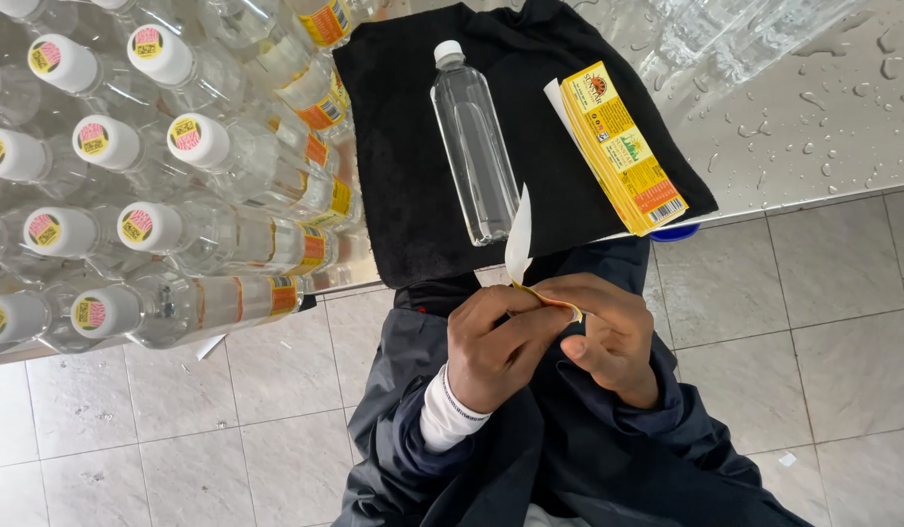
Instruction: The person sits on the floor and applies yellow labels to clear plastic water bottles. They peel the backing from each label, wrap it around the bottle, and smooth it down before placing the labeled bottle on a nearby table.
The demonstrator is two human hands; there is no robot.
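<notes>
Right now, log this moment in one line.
hands: left and right peeling label | bottle unlabelled on black cloth

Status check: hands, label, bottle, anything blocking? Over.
Left hand and right hand both pinching a yellow label, white backing paper peeling up. Bare bottle lying on black cloth, untouched. Nothing between.

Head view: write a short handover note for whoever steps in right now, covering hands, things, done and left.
Left hand and right hand: both pinch one yellow label, its white backing strip partly peeled and curling up.
Bare clear bottle lies unlabelled on the black cloth, beside the stack of yellow labels.
Done: labelled capped bottles lie in rows on the wet metal table.
Left: the held label is not yet on the bare bottle.
</notes>
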